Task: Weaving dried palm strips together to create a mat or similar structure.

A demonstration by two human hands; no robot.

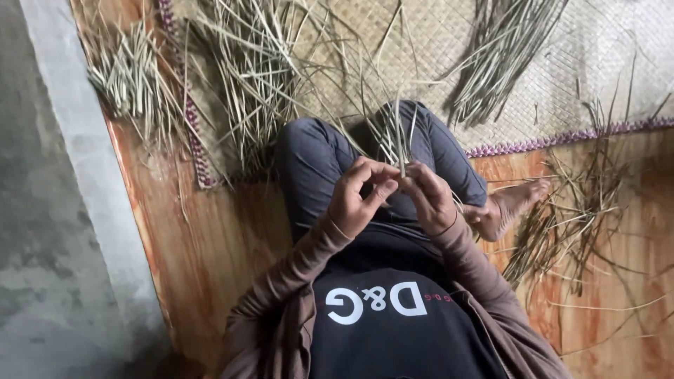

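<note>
Hands were up in front of the chest, and the left hand (354, 200) had its fingers curled in, thumb and fingertips pinching the lower end of a thin dry reed strip (400, 137). The right hand (432, 200) came in from the other side, also closed, fingertips touching the same strip just beside the left, so both pinched it at nearly one spot. The strip stood almost upright from the pinch, rising over the lap among a few loose blades. It looked very light, flat and springy, the kind of thing that likely bends easily along its length but would crease or split if folded hard, so a grip low down near the base, between thumb pad and forefinger, seemed the sound place to take it. Dry and smooth, it could slip through a loose pinch.

The person sat cross-legged in dark grey trousers (316, 158), one bare foot (509, 207) resting out to the side on the glossy wooden floor (210, 253). Ahead lay a woven mat (449, 42) with a purple braided edge (562, 137), and on it several bundles of cut reeds (246, 70), another sheaf (498, 49) farther over, and a scattered heap (569, 217) on the floor near the foot
</note>
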